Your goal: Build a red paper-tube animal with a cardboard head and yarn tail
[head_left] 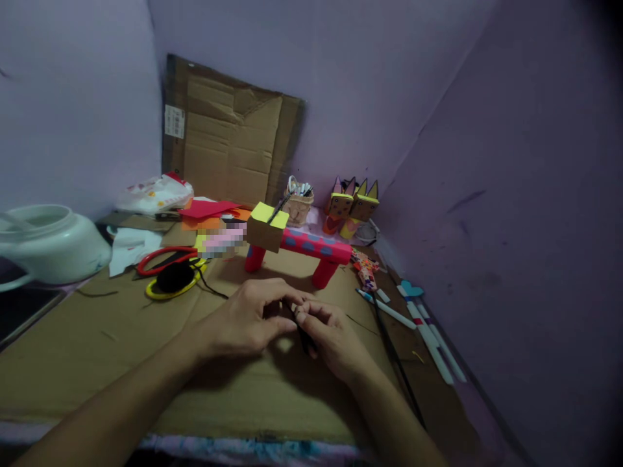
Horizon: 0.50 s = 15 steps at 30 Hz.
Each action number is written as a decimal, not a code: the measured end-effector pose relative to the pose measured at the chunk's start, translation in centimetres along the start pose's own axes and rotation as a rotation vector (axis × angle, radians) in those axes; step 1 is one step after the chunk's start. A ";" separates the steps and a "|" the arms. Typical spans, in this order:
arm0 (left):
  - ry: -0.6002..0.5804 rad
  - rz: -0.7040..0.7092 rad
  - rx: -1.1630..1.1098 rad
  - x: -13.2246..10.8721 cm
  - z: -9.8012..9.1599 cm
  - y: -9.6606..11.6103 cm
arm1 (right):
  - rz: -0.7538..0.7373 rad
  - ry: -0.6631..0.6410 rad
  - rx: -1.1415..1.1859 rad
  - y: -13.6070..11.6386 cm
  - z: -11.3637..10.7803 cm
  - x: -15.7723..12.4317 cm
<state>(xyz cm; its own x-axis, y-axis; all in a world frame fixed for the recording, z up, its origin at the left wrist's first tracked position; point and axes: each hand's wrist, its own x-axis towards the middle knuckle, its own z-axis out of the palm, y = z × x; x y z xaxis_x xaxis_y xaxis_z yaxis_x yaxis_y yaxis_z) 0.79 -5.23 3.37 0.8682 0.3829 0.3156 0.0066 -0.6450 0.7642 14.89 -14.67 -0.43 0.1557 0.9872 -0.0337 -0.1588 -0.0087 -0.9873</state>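
Observation:
Both hands meet over the cardboard, fingertips together around a dark bundle of black yarn [305,340]. My left hand [250,318] is closed, thumb and fingers pinching at the bundle's upper end. My right hand [335,334] is closed round its lower part; the fingers partly hide it. A black strand runs from under my left hand to a black yarn ball [176,277] by red-handled scissors [168,253]. Just beyond the hands stands a pink tube animal [316,246] with blue spots, carrying a box head [265,230] with a yellow top.
Markers [428,334] and a glue gun [367,269] with its black cable lie at right. A white pot [58,243] stands at left. Behind are coloured papers [209,209], a pen basket [298,207] and two eared paper figures [341,204]. A cardboard sheet [228,130] leans on the wall.

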 end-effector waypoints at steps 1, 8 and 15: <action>-0.009 0.004 -0.009 0.0 0.0 -0.1 | 0.003 -0.012 0.004 0.0 0.0 0.0; -0.092 0.097 -0.111 0.0 0.2 -0.6 | 0.023 -0.103 0.026 -0.3 -0.1 -0.3; -0.072 0.069 -0.203 0.1 0.1 0.0 | 0.052 -0.107 0.063 -0.1 -0.3 -0.3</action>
<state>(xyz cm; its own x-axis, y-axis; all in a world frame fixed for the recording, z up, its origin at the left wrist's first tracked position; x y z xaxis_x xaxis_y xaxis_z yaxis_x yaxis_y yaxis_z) 0.95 -5.22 3.38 0.8966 0.2893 0.3353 -0.1476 -0.5187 0.8421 15.18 -14.97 -0.40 0.0415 0.9971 -0.0641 -0.2258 -0.0532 -0.9727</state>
